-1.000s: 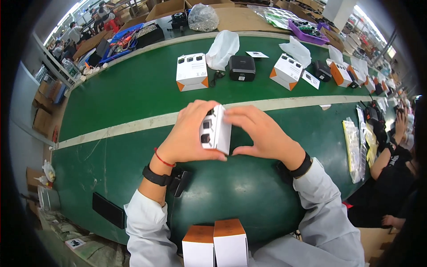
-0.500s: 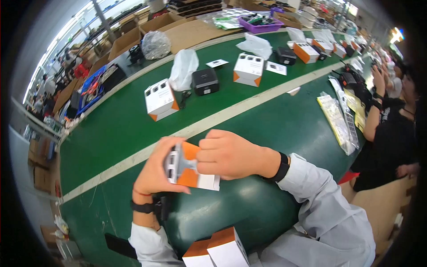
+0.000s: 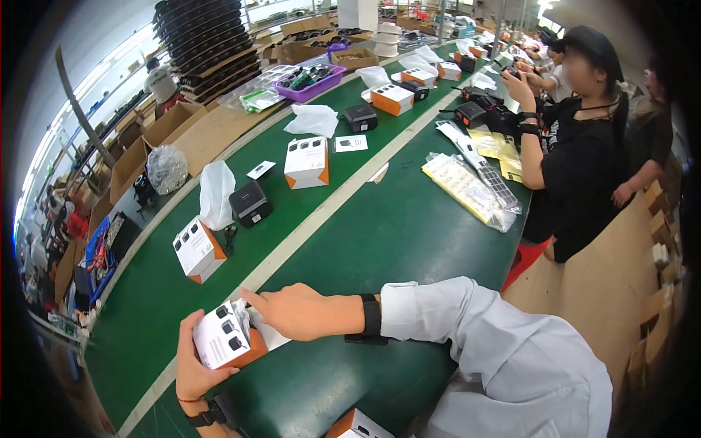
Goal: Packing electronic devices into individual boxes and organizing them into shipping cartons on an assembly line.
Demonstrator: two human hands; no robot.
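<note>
A small white and orange box (image 3: 217, 337) is tilted in my left hand (image 3: 191, 369), whose fingers and thumb wrap round its sides. The printed face with small dark device pictures is turned up. My right hand (image 3: 298, 311) is at the box's right end, index finger pointing toward its top edge and the other fingers curled. Whitish, crumpled film-like material (image 3: 242, 309) shows by those fingertips; whether they grip it is hard to see. A white flap (image 3: 272, 337) sticks out under the right hand. The inside of the box is hidden.
Across the pale strip (image 3: 288, 252) on the green table stand a similar box (image 3: 198, 250), a black device (image 3: 250, 204) and a white bag (image 3: 217, 196); more such sets run farther along. Another box (image 3: 358, 425) sits by my body. Yellow packets (image 3: 460, 188) lie right, near a person (image 3: 584, 146).
The view has swung to the right. The held box has turned so its printed face shows, and my right fist has loosened, with the index finger now stretched along the box's end.
</note>
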